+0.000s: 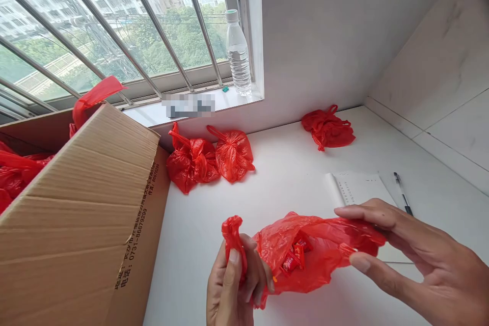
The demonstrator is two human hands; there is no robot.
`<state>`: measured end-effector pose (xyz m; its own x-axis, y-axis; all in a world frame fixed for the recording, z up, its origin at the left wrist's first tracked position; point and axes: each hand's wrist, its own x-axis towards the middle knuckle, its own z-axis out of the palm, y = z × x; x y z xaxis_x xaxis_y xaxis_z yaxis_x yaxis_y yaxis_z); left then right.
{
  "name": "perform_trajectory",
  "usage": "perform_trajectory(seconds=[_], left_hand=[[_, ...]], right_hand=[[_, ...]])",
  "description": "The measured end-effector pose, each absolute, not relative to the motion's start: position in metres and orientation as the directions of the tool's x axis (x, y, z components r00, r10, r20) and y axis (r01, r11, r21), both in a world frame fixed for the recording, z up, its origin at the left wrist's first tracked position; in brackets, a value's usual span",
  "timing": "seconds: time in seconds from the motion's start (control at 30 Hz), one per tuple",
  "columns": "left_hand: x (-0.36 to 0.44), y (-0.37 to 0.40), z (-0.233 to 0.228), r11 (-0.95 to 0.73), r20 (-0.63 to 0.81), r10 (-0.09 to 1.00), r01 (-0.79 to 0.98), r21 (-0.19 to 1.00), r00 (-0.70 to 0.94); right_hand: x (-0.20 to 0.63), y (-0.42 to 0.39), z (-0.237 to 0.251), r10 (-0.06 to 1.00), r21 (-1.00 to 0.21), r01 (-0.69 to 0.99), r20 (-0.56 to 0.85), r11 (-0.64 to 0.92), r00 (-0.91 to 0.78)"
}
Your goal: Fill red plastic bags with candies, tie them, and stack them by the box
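Note:
A red plastic bag [305, 254] with small red-wrapped candies [294, 259] inside hangs stretched between my two hands, low in the view above the white table [290, 173]. My left hand [235, 285] pinches one bunched handle of the bag between thumb and fingers. My right hand [416, 260] grips the bag's other end between thumb and forefinger.
An open cardboard box [91, 214] holding red bags stands at the left. Two tied red bags [210, 158] lie by the box, another [327, 128] farther right. A notebook [359, 188] and pen [402, 192] lie near my right hand. A water bottle [237, 53] stands on the windowsill.

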<state>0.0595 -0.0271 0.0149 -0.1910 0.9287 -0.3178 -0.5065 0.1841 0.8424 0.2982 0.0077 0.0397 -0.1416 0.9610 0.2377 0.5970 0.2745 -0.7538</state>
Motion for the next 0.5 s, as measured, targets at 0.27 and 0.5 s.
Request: perform_trajectory(seconds=[0.27, 0.5], left_hand=[[0.064, -0.024, 0.021, 0.171, -0.297, 0.938, -0.505, 0.846, -0.180], [0.066, -0.024, 0.024, 0.217, -0.331, 0.923, -0.448, 0.867, -0.195]], right_hand=[[0.301, 0.002, 0.046, 0.928, -0.838, 0.438, 0.192, 0.324, -0.319], [0.304, 0.015, 0.048, 0.872, -0.850, 0.316, 0.284, 0.421, -0.398]])
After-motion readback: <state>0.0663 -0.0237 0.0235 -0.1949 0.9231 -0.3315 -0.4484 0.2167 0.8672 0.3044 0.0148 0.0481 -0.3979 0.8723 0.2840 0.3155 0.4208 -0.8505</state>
